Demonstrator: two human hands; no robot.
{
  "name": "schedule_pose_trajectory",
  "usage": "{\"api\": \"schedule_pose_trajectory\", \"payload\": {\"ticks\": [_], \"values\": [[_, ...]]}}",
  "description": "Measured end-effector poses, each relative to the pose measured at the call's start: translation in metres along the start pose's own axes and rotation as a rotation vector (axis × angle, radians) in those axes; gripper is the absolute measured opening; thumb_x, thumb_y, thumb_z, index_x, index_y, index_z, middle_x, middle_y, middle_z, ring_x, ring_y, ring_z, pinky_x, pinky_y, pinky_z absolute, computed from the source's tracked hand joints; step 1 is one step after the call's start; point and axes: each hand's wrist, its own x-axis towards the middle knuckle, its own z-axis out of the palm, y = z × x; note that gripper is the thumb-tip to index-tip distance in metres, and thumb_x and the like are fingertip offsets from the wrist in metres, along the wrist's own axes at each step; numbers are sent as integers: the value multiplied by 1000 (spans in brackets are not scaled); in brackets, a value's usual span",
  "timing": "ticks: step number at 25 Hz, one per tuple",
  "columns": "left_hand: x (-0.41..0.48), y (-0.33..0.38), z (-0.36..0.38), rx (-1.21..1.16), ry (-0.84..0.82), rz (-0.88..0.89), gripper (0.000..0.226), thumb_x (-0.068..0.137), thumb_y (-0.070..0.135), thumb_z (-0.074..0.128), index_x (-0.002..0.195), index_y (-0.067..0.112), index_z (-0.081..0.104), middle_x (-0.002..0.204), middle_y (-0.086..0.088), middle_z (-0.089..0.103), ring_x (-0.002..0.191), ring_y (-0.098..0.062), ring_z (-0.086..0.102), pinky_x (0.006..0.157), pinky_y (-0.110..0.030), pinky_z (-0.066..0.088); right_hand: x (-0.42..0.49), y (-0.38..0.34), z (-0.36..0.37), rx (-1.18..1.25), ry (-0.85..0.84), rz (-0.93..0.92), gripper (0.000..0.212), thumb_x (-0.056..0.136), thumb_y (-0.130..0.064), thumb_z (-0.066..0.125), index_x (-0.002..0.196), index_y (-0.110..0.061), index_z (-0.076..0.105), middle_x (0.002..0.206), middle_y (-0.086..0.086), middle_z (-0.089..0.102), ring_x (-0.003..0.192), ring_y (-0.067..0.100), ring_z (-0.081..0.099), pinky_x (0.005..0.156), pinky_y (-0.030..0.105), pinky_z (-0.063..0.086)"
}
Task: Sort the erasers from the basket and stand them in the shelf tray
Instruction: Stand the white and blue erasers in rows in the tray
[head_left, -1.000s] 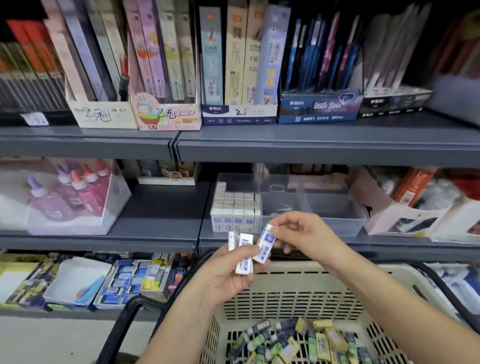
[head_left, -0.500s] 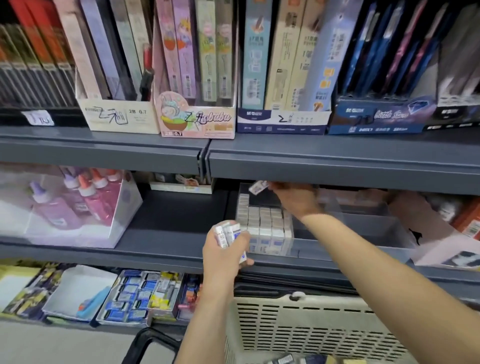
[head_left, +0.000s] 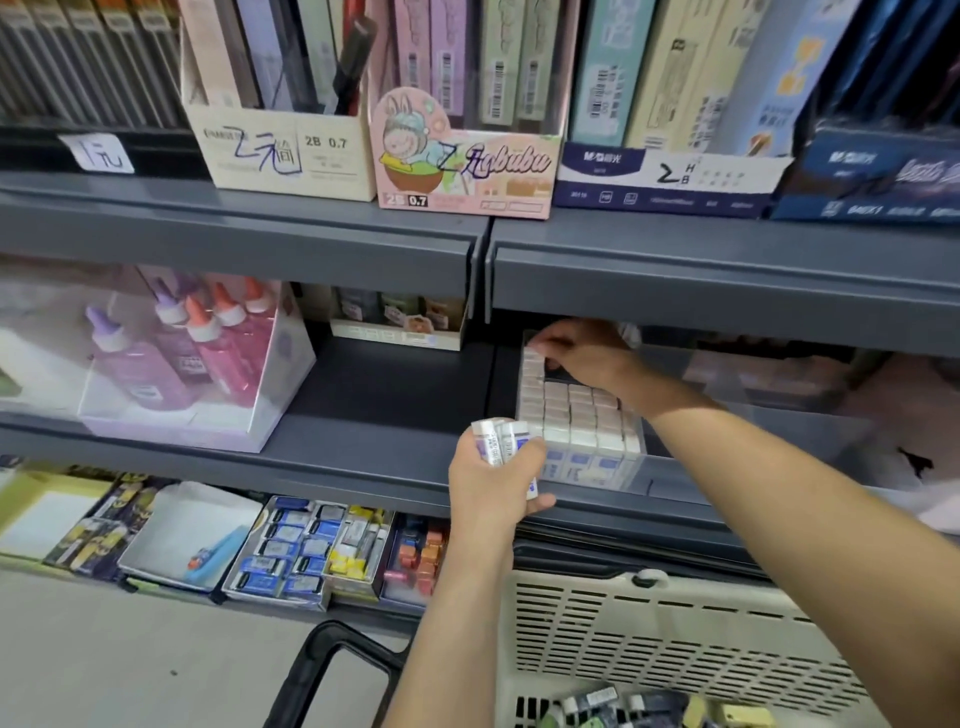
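Note:
A clear shelf tray (head_left: 675, 470) on the middle shelf holds rows of white erasers (head_left: 576, 415) standing upright in its left part. My right hand (head_left: 582, 356) reaches under the upper shelf to the tray's back left corner, its fingertips pinching an eraser down into the back row; the eraser is mostly hidden by the fingers. In front of the tray my left hand (head_left: 493, 488) grips a few white erasers with blue print (head_left: 501, 441). The beige slotted basket (head_left: 649, 623) sits below, with several mixed erasers (head_left: 623, 701) in its bottom.
The upper shelf's edge (head_left: 727, 280) hangs just above my right hand. A clear box of glue bottles (head_left: 171, 364) stands at the left of the middle shelf. Trays of small stationery (head_left: 296, 556) fill the lower shelf. The basket's black handle (head_left: 311, 670) juts out at the lower left.
My right hand took one eraser from the left hand, carried it up into the tray and lowered it to the back left row. The left hand rose toward the tray's front.

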Motion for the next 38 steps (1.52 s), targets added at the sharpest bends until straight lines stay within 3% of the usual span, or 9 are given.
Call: {"api": "schedule_pose_trajectory", "payload": {"ticks": [4, 7, 12, 17, 21, 25, 30, 35, 38], "values": [[-3, 6, -4, -88, -17, 1, 20, 77, 23, 74, 92, 21, 60, 75, 1, 66, 61, -6, 61, 47, -20, 49, -35, -13, -8, -89, 119, -148, 25, 95, -31, 48, 114, -24, 62, 115, -3, 64, 104, 17, 59, 90, 26, 42], [-8, 10, -6, -245, -112, 20, 45, 66, 47, 70, 98, 17, 61, 65, 1, 66, 54, -7, 60, 41, -20, 46, -77, -27, -8, 90, -1, -203, 15, 90, -33, 57, 99, -31, 67, 97, -14, 66, 92, 7, 62, 85, 26, 48], [-13, 6, -4, -255, -225, -37, 57, 57, 57, 63, 94, 14, 62, 63, -1, 64, 52, -8, 58, 39, -19, 44, -116, -38, -5, 272, -134, -239, 21, 87, -27, 61, 107, -25, 68, 91, 3, 70, 87, 18, 65, 82, 32, 53], [-12, 4, 1, -213, -225, -119, 75, 52, 67, 61, 101, 10, 62, 65, -3, 65, 52, -9, 59, 40, -21, 45, -112, -31, -12, 336, -144, -146, 6, 87, -13, 62, 86, -18, 64, 73, -2, 62, 61, 8, 58, 64, 17, 50], [-14, 4, -3, -199, -232, -84, 58, 63, 57, 63, 101, 13, 63, 74, -4, 68, 56, -8, 61, 43, -21, 48, -113, -26, -10, 311, -153, -149, 5, 86, -18, 64, 90, -19, 67, 74, -4, 65, 59, 2, 59, 68, 17, 51], [-12, 6, -5, -236, -126, -69, 38, 88, 42, 56, 105, 9, 61, 76, -6, 71, 57, -11, 64, 45, -22, 49, -104, -20, -18, 355, -142, -113, 7, 84, -21, 66, 80, -26, 64, 68, -12, 68, 57, -5, 61, 51, 10, 46], [-9, 6, -5, -192, -69, 26, 11, 93, 13, 48, 102, 13, 54, 67, -3, 67, 54, -9, 60, 38, -22, 42, -54, -1, -39, 284, 180, 9, 18, 89, -39, 56, 89, -23, 65, 90, -11, 66, 91, 11, 61, 88, 13, 39], [-9, 3, -3, -104, -32, 102, 11, 94, 19, 50, 104, 16, 52, 79, -3, 71, 64, -10, 66, 42, -22, 47, -16, 0, -17, 21, 357, 12, 33, 94, -37, 50, 111, -10, 57, 114, 10, 61, 112, 25, 49, 81, 13, 20], [-10, 4, -2, -104, -29, 123, 11, 94, 21, 53, 103, 16, 54, 82, -4, 71, 70, -10, 68, 45, -21, 49, 0, 2, -4, -34, 246, 16, 27, 93, -37, 49, 101, -13, 60, 108, 11, 63, 106, 27, 54, 94, 29, 36]]}}
